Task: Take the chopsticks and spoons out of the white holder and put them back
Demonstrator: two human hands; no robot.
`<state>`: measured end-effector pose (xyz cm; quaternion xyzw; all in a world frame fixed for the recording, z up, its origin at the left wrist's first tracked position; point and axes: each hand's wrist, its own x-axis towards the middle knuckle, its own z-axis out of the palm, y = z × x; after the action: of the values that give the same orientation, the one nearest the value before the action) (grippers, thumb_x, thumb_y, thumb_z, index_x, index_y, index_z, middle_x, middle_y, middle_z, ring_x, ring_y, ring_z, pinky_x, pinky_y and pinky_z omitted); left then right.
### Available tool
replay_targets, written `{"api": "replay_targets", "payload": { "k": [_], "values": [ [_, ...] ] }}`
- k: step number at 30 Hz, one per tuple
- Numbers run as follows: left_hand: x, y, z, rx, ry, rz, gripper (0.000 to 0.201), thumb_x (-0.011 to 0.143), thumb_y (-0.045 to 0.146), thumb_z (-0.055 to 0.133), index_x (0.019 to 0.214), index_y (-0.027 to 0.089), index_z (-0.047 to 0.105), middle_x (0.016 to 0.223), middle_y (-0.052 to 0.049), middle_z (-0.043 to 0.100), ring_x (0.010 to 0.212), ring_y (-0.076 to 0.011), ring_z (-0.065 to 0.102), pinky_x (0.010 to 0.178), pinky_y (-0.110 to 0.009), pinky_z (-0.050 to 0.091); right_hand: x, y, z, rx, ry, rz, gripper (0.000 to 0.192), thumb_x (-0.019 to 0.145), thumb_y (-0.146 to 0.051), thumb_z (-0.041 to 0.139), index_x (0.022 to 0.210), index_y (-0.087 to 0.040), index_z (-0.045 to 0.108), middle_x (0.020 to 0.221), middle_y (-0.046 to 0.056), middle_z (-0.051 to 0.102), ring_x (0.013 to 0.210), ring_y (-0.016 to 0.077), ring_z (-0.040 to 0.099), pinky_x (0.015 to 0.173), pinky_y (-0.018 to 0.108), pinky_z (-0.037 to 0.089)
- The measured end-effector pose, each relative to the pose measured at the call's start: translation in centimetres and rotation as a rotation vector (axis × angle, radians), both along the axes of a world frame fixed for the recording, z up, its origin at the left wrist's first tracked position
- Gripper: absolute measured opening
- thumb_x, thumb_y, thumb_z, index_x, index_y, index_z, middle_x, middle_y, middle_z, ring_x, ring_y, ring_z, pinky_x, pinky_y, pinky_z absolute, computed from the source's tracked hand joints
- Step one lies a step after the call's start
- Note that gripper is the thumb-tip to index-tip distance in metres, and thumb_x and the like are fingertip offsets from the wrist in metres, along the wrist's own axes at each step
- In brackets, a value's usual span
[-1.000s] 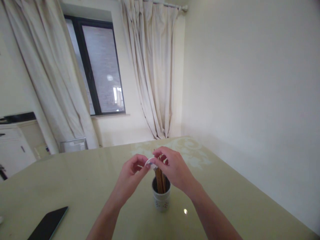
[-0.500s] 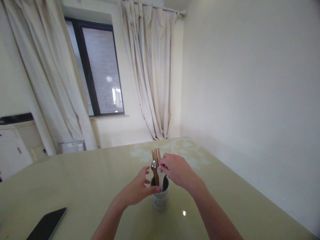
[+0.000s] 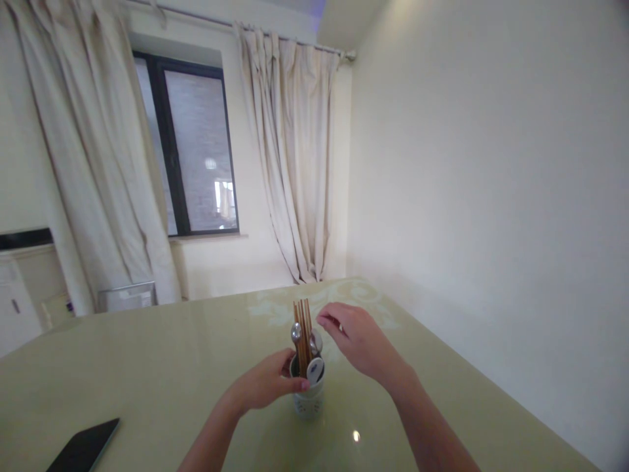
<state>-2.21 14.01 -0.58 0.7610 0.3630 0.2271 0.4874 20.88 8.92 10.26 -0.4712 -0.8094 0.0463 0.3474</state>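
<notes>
A pale cup with a patterned side stands upright on the table. My left hand is around its left side, thumb across the front rim and the other fingers partly hidden behind. In the cup stand several wooden chopsticks, a metal spoon at the left and another metal spoon at the right. A white spoon with a dark mark sits low at the front rim. Just right of the chopsticks' tops, my right hand is raised with fingertips pressed together and nothing visible in them.
A dark phone-like slab lies at the table's near left. The glossy greenish table meets the white wall along its right edge. Behind it are curtains, a window and a white cabinet.
The white spoon has dropped deeper into the cup, and my right hand has let go of it and moved slightly right. My left hand has closed in around the cup. The view has tilted up slightly.
</notes>
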Motion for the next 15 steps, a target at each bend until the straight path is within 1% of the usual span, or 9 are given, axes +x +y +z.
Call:
{"api": "replay_targets", "payload": {
  "k": [2,3,5,7,9,10,11,13,15],
  "values": [
    [0.0,0.0,0.2,-0.017,-0.024,-0.021,0.061,0.079,0.05,0.082,0.128,0.018,0.066,0.121,-0.009,0.075,0.113,-0.0297,0.067,0.098,-0.04,0.051,0.3,-0.1,-1.1,0.042,0.189,0.013,0.028,0.107,-0.037,0.05,0.094,-0.021,0.069,0.088,0.003,0.072,0.081,0.0183,0.064,0.075,0.029,0.046],
    [0.0,-0.1,0.3,-0.027,-0.036,-0.037,0.064,0.079,0.05,0.082,0.131,0.019,0.064,0.124,-0.009,0.074,0.116,-0.0299,0.067,0.101,-0.04,0.051,0.3,-0.1,-2.1,0.043,0.289,0.025,0.029,0.108,-0.04,0.049,0.096,-0.021,0.068,0.088,0.003,0.071,0.08,0.0178,0.064,0.075,0.029,0.047],
    [-0.2,-0.2,0.2,-0.034,-0.061,-0.064,0.071,0.078,0.048,0.084,0.138,0.021,0.059,0.135,-0.011,0.069,0.122,-0.0309,0.064,0.106,-0.042,0.049,0.3,0.0,-5.1,0.02,0.44,0.018,0.032,0.107,-0.046,0.049,0.1,-0.02,0.066,0.09,0.004,0.069,0.079,0.0177,0.064,0.074,0.029,0.049],
    [-0.4,-0.4,-0.6,-0.028,-0.053,-0.059,0.084,0.074,0.044,0.088,0.147,0.024,0.052,0.147,-0.013,0.061,0.131,-0.0331,0.059,0.109,-0.044,0.047,0.2,0.0,-8.8,-0.085,0.489,0.01,0.035,0.103,-0.054,0.052,0.107,-0.021,0.064,0.091,0.004,0.068,0.077,0.0188,0.064,0.068,0.029,0.05],
    [-0.7,-0.6,-2.3,0.0,-0.031,-0.018,0.099,0.068,0.038,0.091,0.154,0.029,0.043,0.155,-0.012,0.054,0.137,-0.0348,0.054,0.112,-0.048,0.045,0.2,-0.1,-12.7,-0.156,0.535,-0.033,0.043,0.1,-0.06,0.052,0.117,-0.022,0.062,0.098,0.005,0.066,0.081,0.0206,0.065,0.07,0.031,0.053],
    [-0.7,-0.7,-3.4,0.021,-0.032,0.012,0.105,0.066,0.035,0.092,0.157,0.03,0.04,0.155,-0.012,0.054,0.138,-0.0352,0.052,0.113,-0.049,0.045,0.1,-0.1,-14.4,-0.172,0.565,-0.048,0.049,0.097,-0.063,0.055,0.124,-0.022,0.059,0.104,0.007,0.066,0.084,0.0217,0.065,0.072,0.033,0.054],
    [-0.6,-0.9,-4.6,0.049,-0.044,0.046,0.106,0.066,0.032,0.092,0.157,0.03,0.039,0.154,-0.012,0.055,0.137,-0.0351,0.052,0.114,-0.049,0.044,-0.1,-0.1,-15.9,-0.193,0.586,-0.057,0.056,0.095,-0.064,0.058,0.132,-0.023,0.055,0.114,0.01,0.065,0.092,0.0238,0.066,0.075,0.034,0.055],
    [-0.3,-1.4,-7.1,0.126,-0.116,0.118,0.096,0.07,0.031,0.09,0.154,0.025,0.043,0.148,-0.013,0.059,0.134,-0.0347,0.055,0.116,-0.049,0.043,-0.7,-0.2,-18.2,-0.235,0.605,-0.041,0.075,0.086,-0.064,0.07,0.144,-0.022,0.047,0.129,0.014,0.062,0.109,0.0292,0.064,0.085,0.039,0.056],
    [0.3,-2.1,-9.2,0.225,-0.146,0.183,0.073,0.08,0.036,0.082,0.145,0.021,0.053,0.143,-0.015,0.063,0.131,-0.0347,0.058,0.114,-0.048,0.045,-1.5,-0.1,-19.3,-0.261,0.601,0.019,0.089,0.077,-0.056,0.082,0.148,-0.021,0.043,0.139,0.016,0.059,0.122,0.0338,0.06,0.095,0.045,0.054]
  ]
}}
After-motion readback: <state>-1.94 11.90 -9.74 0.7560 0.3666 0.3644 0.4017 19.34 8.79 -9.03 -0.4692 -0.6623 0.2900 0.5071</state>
